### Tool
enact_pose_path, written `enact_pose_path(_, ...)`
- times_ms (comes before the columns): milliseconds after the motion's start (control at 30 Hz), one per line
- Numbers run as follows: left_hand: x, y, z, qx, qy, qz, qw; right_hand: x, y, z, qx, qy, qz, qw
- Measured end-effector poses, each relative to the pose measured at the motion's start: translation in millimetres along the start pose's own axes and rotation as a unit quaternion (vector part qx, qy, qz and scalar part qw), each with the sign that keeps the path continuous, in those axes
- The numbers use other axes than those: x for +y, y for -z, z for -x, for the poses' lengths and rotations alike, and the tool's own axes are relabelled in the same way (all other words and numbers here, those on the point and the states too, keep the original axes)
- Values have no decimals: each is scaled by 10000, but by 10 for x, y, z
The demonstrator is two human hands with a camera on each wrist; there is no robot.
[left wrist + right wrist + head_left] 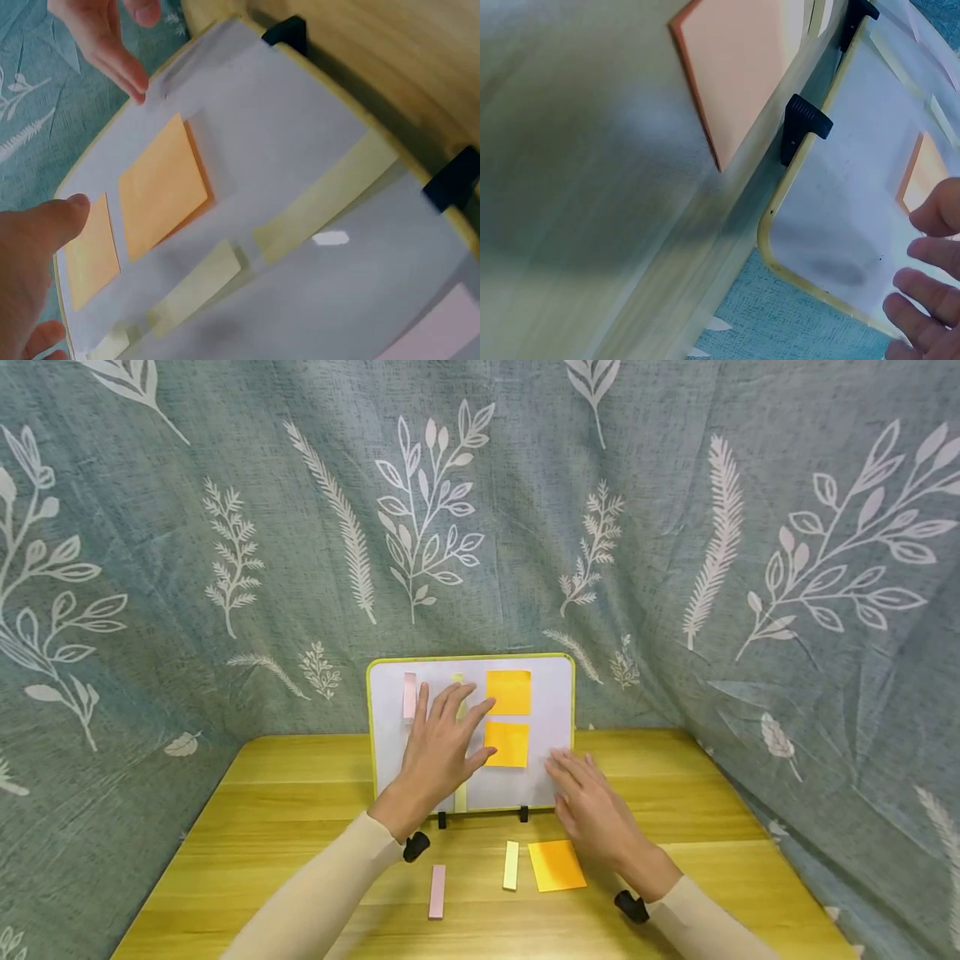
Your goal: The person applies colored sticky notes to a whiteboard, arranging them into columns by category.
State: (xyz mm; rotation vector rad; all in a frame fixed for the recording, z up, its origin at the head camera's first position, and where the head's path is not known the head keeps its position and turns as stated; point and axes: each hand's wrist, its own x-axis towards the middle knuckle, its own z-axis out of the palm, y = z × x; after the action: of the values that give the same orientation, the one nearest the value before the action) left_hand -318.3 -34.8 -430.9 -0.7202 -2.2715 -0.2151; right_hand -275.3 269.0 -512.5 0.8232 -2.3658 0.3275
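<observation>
A whiteboard [551,693] with a yellow frame stands upright on black feet [523,813]. Two orange sticky notes [506,745] are stuck on it, one above the other. Left of them runs a column of pale yellow strips [201,289], and a pink strip [409,696] sits farther left. My left hand [442,743] is raised before the board with spread fingers, its thumb tip overlapping the lower note in the head view; it holds nothing. At the board's right edge my right hand [600,810] has extended fingers, also holding nothing.
On the wooden table [300,827] before the board lie a pink strip pad [437,892], a pale yellow strip pad [511,866] and an orange sticky note pad [557,866]. A leaf-patterned curtain [510,593] hangs behind and at both sides.
</observation>
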Motion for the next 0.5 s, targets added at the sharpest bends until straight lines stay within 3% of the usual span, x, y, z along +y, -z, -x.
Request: enact_pose_path(500, 148, -3, 360, 346, -391, 571, 9970, 24, 105, 130, -274, 337, -253, 9987)
